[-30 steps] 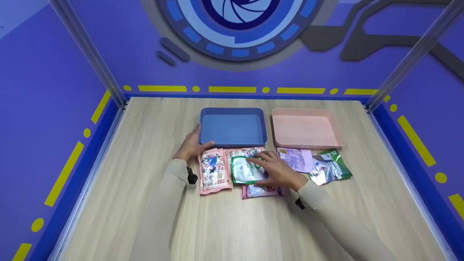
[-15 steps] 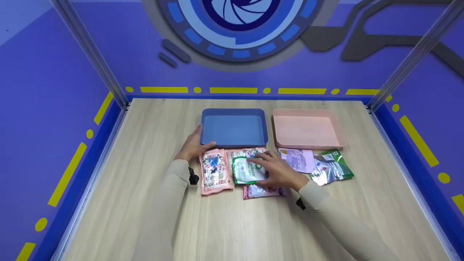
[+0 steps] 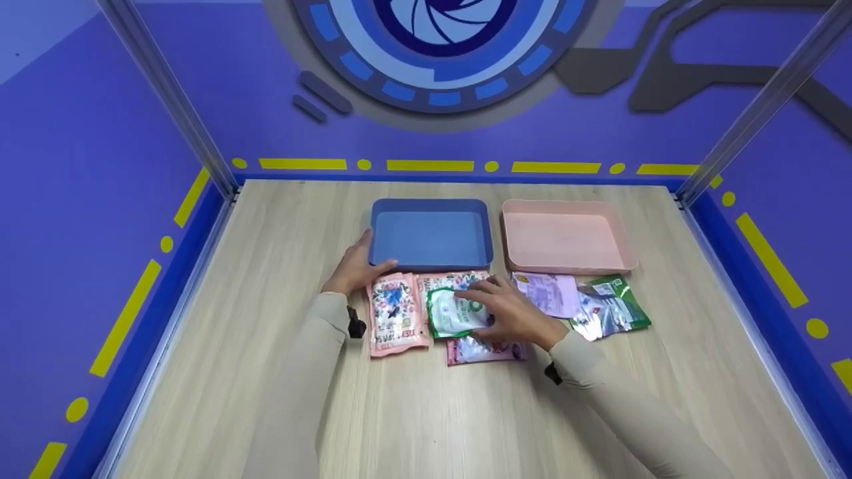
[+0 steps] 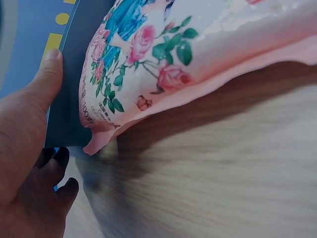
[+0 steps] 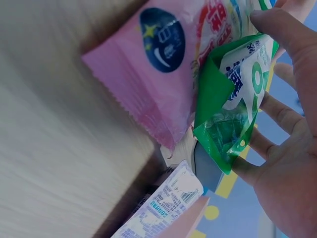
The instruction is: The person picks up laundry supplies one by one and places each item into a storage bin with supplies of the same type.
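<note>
My left hand (image 3: 353, 269) holds the front left corner of a blue tray (image 3: 429, 239), thumb along the front wall and fingers on the left side. My right hand (image 3: 516, 313) grips a green-and-white packet (image 3: 449, 316), thumb at one edge and fingers spread along the opposite one. That packet overlaps a second floral packet (image 3: 439, 279) and a pink-purple packet (image 3: 482, 354); the right wrist view shows the pink-purple packet's crimped end (image 5: 158, 74). A puffy pink floral packet (image 3: 396, 316) lies just in front of the blue tray, near my left thumb (image 4: 48, 79).
A pink tray (image 3: 562, 236) stands to the right of the blue one. In front of it lie a lilac packet (image 3: 549, 294) and a silver-and-green packet (image 3: 609, 309). Printed blue panels (image 3: 426, 143) wall in the wooden table (image 3: 399, 419) at the back and sides.
</note>
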Demonstrator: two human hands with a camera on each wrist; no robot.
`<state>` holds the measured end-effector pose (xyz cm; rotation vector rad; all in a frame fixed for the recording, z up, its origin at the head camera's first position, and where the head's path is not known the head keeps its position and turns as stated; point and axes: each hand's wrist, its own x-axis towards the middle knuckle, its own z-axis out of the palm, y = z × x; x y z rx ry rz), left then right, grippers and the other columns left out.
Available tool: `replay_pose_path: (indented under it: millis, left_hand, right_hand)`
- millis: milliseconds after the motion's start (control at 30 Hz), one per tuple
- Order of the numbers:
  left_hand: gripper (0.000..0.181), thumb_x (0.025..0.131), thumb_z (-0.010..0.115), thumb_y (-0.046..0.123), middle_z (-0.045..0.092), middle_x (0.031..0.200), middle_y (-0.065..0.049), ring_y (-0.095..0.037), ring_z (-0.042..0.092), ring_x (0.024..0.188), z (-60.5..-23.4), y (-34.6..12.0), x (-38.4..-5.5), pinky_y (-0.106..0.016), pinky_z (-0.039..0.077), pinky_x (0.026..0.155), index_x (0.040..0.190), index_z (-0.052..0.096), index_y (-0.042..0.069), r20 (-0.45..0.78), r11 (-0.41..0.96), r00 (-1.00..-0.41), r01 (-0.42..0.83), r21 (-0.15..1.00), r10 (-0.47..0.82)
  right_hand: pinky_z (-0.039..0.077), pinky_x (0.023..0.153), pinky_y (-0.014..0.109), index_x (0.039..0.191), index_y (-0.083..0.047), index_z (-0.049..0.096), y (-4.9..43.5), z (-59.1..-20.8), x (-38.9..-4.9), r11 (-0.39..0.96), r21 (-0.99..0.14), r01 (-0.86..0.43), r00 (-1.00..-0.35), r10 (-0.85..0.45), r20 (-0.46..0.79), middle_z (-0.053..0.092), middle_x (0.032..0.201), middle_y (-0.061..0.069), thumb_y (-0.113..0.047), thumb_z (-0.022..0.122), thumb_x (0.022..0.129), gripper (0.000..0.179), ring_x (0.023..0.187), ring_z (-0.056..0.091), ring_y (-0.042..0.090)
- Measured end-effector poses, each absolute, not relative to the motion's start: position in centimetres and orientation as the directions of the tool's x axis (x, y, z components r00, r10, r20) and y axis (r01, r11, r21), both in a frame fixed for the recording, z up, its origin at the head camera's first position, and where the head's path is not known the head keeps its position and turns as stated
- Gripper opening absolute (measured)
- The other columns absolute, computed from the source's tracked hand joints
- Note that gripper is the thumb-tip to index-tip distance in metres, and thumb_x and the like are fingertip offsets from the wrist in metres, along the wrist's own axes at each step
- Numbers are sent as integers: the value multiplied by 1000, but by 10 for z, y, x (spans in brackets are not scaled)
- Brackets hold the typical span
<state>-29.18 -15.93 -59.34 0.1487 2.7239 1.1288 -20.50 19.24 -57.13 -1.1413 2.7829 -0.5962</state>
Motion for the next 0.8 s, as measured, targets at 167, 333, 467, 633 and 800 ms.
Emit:
replay_pose_path:
  millis: [167,333,467,633,800]
  left_hand:
    - [106,95,71,50,10,171,-17,-33,13,157,-592,-159,-291,-48,18,127,165,5,6,-131,707,-977,25,707,166]
    - [105,95,71,49,10,171,-18,-35,13,157,-592,-160,-291,-50,19,126,165,5,5,-128,710,-977,32,704,171]
    - [104,96,70,50,10,171,-17,-34,15,156,-593,-160,-293,-49,21,126,165,6,5,-111,721,-976,58,691,185]
    - [106,95,70,52,11,171,-16,-33,15,157,-594,-160,-294,-47,20,126,165,6,5,-119,724,-976,51,688,181]
    - [107,94,71,51,10,172,-14,-30,13,157,-594,-159,-294,-45,19,127,166,4,8,-146,713,-975,18,701,168]
  right_hand:
    - [50,99,56,146,-25,59,192,-569,-206,629,-359,-689,-701,-705,109,59,140,6,-36,89,79,75,126,49,33]
    - [51,97,54,145,-23,60,192,-567,-206,616,-349,-706,-688,-714,131,60,139,7,-35,88,80,72,123,51,32]
    - [52,96,53,145,-23,60,192,-566,-206,620,-347,-703,-691,-711,130,60,138,6,-34,88,79,72,122,52,31]
    - [51,96,53,144,-23,61,193,-566,-207,616,-335,-713,-684,-715,142,61,138,6,-36,88,79,72,120,52,31]
    - [51,95,52,142,-21,63,194,-566,-207,604,-321,-730,-671,-722,169,62,136,6,-37,88,78,70,118,53,31]
